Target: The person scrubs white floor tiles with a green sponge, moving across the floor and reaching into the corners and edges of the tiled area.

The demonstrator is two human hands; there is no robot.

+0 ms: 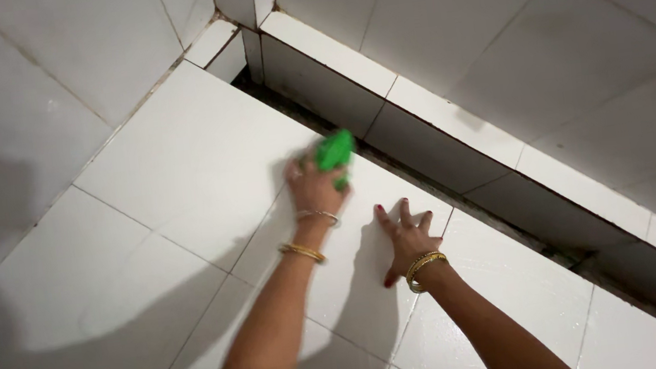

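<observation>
The floor [145, 257] is covered with large white glossy tiles, and thin dark grout lines run between them. Two bare arms reach forward over it, and their shadows fall on the tiles below. The left hand [314, 188] has its fingers closed around a green scrubber [336, 152], which is pressed on the floor tile close to the step; the scrubber looks blurred. This arm wears two thin bangles [311, 235]. The right hand [406, 238] lies flat on the floor just beside, with its fingers spread open and holding nothing. A gold bangle [423, 269] is on its wrist. Behind the hands a low tiled step [420, 119] runs across, with a dark dirty gap [508, 225] along its base. White tiled walls [55, 68] meet in the corner at the top.
</observation>
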